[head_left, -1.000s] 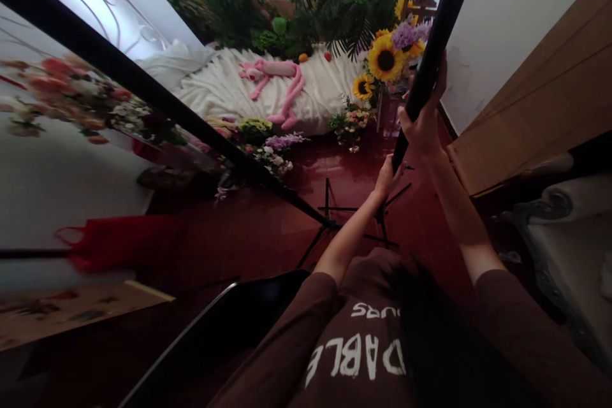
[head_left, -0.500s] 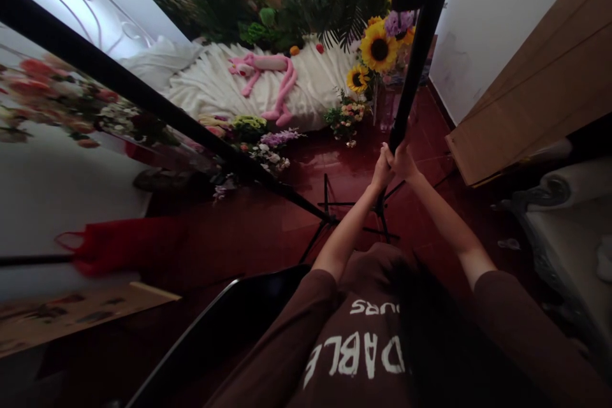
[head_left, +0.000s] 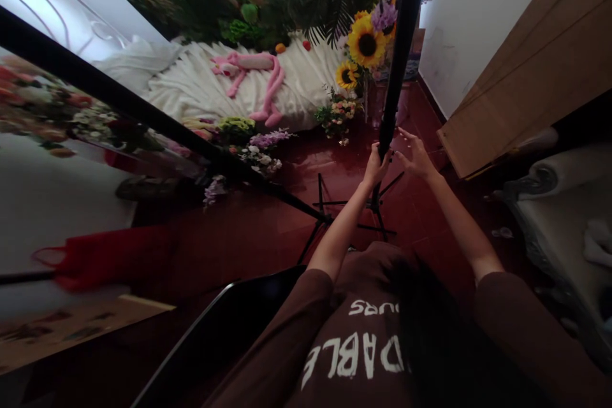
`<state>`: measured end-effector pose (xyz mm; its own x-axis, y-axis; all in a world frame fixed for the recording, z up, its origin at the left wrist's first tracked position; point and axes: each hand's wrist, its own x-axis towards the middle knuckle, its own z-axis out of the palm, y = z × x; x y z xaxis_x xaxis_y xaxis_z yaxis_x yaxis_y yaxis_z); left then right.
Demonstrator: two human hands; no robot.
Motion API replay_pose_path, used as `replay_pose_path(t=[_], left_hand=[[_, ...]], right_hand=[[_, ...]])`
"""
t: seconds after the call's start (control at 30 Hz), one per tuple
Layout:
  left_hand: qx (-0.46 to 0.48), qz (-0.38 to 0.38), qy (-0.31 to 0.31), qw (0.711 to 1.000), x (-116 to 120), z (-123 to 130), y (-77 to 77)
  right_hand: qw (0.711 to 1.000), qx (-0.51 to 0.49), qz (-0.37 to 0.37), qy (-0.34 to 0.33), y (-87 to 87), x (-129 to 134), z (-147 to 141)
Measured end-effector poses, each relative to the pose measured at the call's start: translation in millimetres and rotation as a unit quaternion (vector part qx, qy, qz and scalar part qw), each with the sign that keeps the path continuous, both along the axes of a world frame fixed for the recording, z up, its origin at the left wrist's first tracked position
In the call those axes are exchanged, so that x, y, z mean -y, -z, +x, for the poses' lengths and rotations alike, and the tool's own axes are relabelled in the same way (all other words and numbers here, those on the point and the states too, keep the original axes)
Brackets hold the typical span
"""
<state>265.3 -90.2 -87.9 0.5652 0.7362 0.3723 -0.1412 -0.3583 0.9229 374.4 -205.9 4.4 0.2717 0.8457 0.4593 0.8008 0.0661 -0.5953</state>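
As the black pole [head_left: 396,76] slants from the upper right towards the frame's centre, the left hand [head_left: 376,166] clasps its lower part, the right hand [head_left: 417,156] hovers just beside, fingers parted, and sunflowers [head_left: 367,44] blaze up top, right of centre!

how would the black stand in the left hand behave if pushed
The black stand looks straight, so probably stiff. Tall on thin splayed legs, it could tip if pushed high up, though the left hand gripping it may steady it.
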Motion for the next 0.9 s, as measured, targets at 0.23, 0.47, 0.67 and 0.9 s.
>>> replay_pose_path(t=[0.23,0.47,0.67,0.9], left_hand=[[-0.011,0.012,-0.002,1.000,1,-1,-5.2],[-0.022,0.002,-0.003,1.000,2,-4,-9.0],[-0.016,-0.007,-0.004,1.000,1,-4,-5.9],[-0.016,0.011,-0.007,1.000,-1,-3,-5.0]], right_hand=[[0.995,-0.100,-0.025,0.005,23.2,-1,6],[0.974,-0.209,-0.048,0.068,35.5,-12,7],[0.959,-0.271,-0.043,0.076,36.1,-11,-2],[0.872,-0.455,-0.115,0.142,15.7,-35,-6]])
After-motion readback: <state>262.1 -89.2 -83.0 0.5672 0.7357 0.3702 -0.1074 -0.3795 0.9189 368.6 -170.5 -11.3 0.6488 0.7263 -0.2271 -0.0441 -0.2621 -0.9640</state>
